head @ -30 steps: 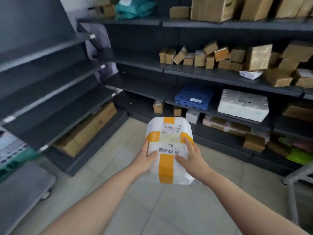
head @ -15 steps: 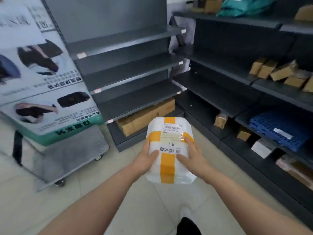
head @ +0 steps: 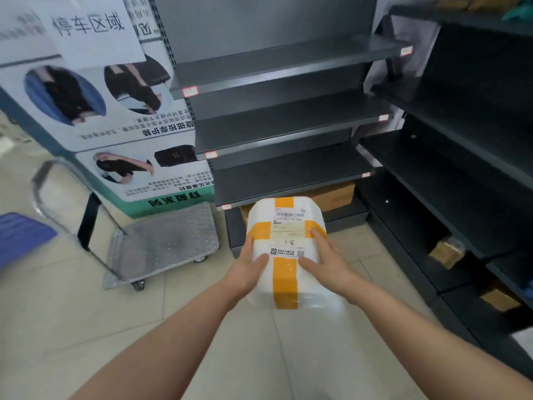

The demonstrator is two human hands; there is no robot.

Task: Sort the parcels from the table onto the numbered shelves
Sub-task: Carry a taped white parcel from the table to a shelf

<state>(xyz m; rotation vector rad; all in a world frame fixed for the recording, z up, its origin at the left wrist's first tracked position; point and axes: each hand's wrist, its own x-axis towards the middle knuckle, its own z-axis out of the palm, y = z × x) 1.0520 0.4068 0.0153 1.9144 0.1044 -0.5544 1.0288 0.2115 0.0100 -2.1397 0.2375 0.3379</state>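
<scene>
White parcel (head: 288, 226) marked 8-1, left hand (head: 248, 267) and right hand (head: 326, 261) fingers clasping its sides; best check shelf tags (head: 190, 90) before placing.

**Counts by kind**

1 white parcel (head: 285, 243). 2 hands: left hand (head: 248, 269), right hand (head: 327, 265). 2 dark shelf units (head: 282, 67) (head: 461, 168). 6 pink shelf labels (head: 190, 90) (head: 406, 50) (head: 383, 117) (head: 211, 154) (head: 365, 174) (head: 227, 207). 3 brown cartons (head: 331, 194) (head: 445, 251) (head: 499, 298). 1 platform trolley (head: 164, 243). 1 poster (head: 115, 116). 1 paper sign (head: 92, 27).

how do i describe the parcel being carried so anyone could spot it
Look at the dark grey shelf unit straight ahead. Before its lowest shelf, the left hand and right hand hold a white parcel. Only it has crossed orange tape and a handwritten 8-1.
</scene>
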